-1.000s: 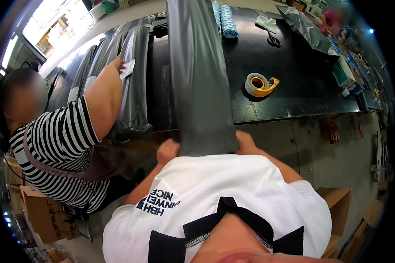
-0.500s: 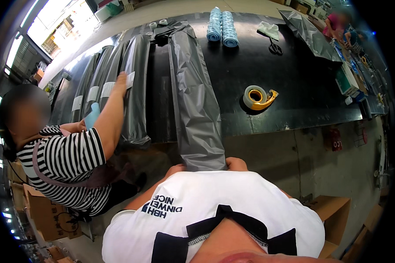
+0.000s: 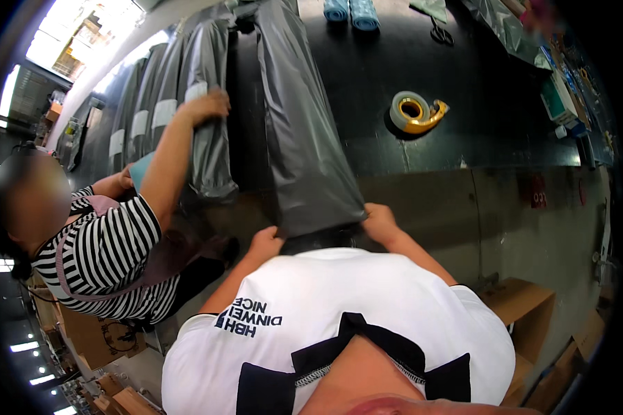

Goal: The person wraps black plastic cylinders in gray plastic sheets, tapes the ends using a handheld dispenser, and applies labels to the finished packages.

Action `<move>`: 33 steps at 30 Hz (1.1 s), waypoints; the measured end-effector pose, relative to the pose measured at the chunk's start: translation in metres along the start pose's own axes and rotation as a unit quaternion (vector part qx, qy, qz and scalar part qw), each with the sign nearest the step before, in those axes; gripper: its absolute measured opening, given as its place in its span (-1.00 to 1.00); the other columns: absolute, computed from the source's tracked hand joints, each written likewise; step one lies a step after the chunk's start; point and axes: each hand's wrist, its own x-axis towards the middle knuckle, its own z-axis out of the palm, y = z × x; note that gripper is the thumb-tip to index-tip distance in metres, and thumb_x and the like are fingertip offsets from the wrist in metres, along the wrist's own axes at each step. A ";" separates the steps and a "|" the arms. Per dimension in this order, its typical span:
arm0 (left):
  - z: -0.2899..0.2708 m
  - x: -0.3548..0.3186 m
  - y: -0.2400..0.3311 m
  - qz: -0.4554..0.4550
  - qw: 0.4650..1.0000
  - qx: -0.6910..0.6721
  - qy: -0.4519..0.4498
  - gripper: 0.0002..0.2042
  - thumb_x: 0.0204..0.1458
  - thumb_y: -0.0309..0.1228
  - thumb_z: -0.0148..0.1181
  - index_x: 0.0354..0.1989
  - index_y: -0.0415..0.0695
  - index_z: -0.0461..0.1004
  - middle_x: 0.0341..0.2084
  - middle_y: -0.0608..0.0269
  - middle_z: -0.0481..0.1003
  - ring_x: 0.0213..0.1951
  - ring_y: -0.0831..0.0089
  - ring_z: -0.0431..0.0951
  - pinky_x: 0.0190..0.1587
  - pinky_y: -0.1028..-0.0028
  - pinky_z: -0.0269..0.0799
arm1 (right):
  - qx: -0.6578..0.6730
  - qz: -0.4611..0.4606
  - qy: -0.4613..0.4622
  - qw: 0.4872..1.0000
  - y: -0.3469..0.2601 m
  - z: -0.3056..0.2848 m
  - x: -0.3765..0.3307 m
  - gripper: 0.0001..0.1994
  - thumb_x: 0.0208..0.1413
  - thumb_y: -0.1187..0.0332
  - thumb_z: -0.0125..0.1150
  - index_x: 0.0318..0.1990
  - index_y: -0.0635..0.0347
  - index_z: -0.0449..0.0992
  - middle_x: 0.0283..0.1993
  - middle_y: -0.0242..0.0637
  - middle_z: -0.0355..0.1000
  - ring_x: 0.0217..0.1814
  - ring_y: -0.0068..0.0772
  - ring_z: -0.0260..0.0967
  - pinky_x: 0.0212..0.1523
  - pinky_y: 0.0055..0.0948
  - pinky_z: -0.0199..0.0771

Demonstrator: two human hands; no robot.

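Observation:
A long grey plastic mailing bag (image 3: 304, 131) stretches from the black table toward my body, its near end hanging past the table edge. My left hand (image 3: 264, 243) is closed on the near left corner of this bag. Its near right corner is pinched in my right hand (image 3: 379, 221). Between the hands the bag's end edge is pulled wide and fairly taut. What fills the bag is hidden.
At left a co-worker in a striped shirt reaches a hand (image 3: 209, 106) onto one of several labelled grey packages (image 3: 213, 155). The black table (image 3: 363, 128) also holds a yellow tape dispenser (image 3: 421, 126), black scissors (image 3: 441, 34) and two blue patterned rolls (image 3: 364, 15). Cardboard boxes (image 3: 522, 304) stand at lower right.
My hands have moved forward from against my shirt and spread apart, drawing the bag's end wider and smoother. The co-worker's hand presses the label on the package. The view has tipped nearer my body.

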 end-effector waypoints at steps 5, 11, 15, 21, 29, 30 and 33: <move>-0.022 -0.026 0.079 -0.126 0.927 -0.339 -0.096 -0.79 0.08 -0.29 0.27 -0.21 -0.15 0.58 -0.36 0.32 0.58 -0.25 0.47 0.55 -0.16 0.50 0.40 | -0.025 -0.003 -0.209 0.978 -0.015 -0.088 -0.015 -0.54 -0.12 0.22 0.40 -0.03 0.20 0.52 0.04 -0.01 0.46 0.09 -0.06 0.42 0.04 -0.24 0.40; 0.000 0.015 0.074 -0.160 0.883 -0.432 -0.084 -0.80 0.18 -0.30 0.18 -0.23 -0.21 0.54 -0.38 0.33 0.55 -0.33 0.64 0.45 -0.22 0.65 0.31 | -0.134 -0.438 0.007 0.889 -0.114 -0.077 0.038 -0.56 -0.06 0.41 0.34 0.07 0.10 0.52 0.21 -0.16 0.38 0.23 -0.21 0.33 0.23 -0.27 0.28; -0.009 0.004 0.072 -0.214 0.881 -0.422 0.001 -0.78 0.21 -0.30 0.14 -0.28 -0.22 0.54 -0.44 0.38 0.53 -0.44 0.64 0.42 -0.36 0.61 0.31 | -0.401 -0.443 -0.279 0.752 -0.099 -0.040 0.061 -0.71 -0.06 0.41 0.31 -0.11 0.03 0.60 -0.09 -0.35 0.51 -0.03 -0.30 0.42 0.10 -0.27 0.35; 0.007 -0.028 0.048 -0.209 0.890 -0.387 -0.117 -0.82 0.15 -0.39 0.20 -0.23 -0.29 0.54 -0.48 0.43 0.46 -0.43 0.65 0.38 -0.34 0.60 0.28 | -0.127 -0.491 -0.221 0.833 -0.125 -0.007 0.050 -0.81 -0.02 0.33 0.30 -0.20 0.00 0.61 -0.25 -0.38 0.48 -0.19 -0.35 0.43 -0.23 -0.34 0.46; 0.002 -0.049 0.060 -0.145 0.932 -0.321 -0.080 -0.83 0.08 -0.47 0.20 -0.19 -0.26 0.57 -0.37 0.37 0.46 -0.29 0.57 0.42 -0.17 0.52 0.34 | -0.206 -0.327 -0.342 0.857 -0.125 0.059 0.037 -0.84 0.03 0.25 0.25 -0.24 0.01 0.61 -0.23 -0.41 0.46 -0.13 -0.29 0.47 -0.15 -0.30 0.49; 0.003 -0.052 0.061 -0.125 0.946 -0.290 -0.075 -0.84 0.07 -0.48 0.20 -0.21 -0.26 0.58 -0.34 0.34 0.46 -0.28 0.56 0.42 -0.17 0.51 0.35 | -0.214 -0.321 -0.341 0.858 -0.125 0.063 0.034 -0.85 0.03 0.25 0.25 -0.26 0.01 0.61 -0.23 -0.41 0.46 -0.13 -0.28 0.47 -0.15 -0.31 0.49; -0.002 -0.055 0.068 -0.101 0.966 -0.231 -0.058 -0.83 0.04 -0.47 0.21 -0.22 -0.27 0.58 -0.29 0.23 0.45 -0.24 0.47 0.44 -0.14 0.47 0.36 | -0.231 -0.304 -0.318 0.868 -0.127 0.072 0.026 -0.90 0.02 0.28 0.24 -0.34 0.03 0.59 -0.25 -0.40 0.46 -0.16 -0.26 0.46 -0.17 -0.30 0.48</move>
